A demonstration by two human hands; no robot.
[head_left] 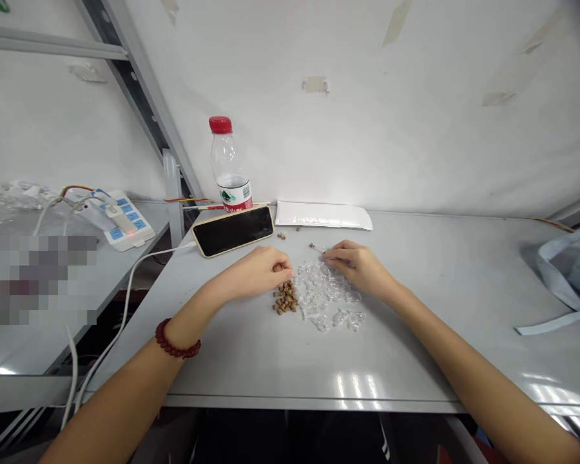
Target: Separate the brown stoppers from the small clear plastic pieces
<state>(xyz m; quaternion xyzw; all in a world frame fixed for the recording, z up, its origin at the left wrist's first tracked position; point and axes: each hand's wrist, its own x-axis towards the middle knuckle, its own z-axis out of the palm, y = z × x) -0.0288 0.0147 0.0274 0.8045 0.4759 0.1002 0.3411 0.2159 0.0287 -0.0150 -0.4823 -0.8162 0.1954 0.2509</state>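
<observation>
My left hand is closed, fingertips pinched together, just above a small heap of brown cork-like pieces. Anything between those fingers is too small to make out. Right beside the heap spreads a pile of small clear pieces, like tiny glass or plastic vials. Over the far edge of this pile, my right hand pinches a small clear piece with a brown bit at its far end. Farther back lie a few more brown bits, some seemingly joined to clear pieces.
A phone on a white cable leans before a bottle with a red cap. Behind the pile lies a flat white packet along the wall. On the left stands a power strip; a grey-blue strap lies at right.
</observation>
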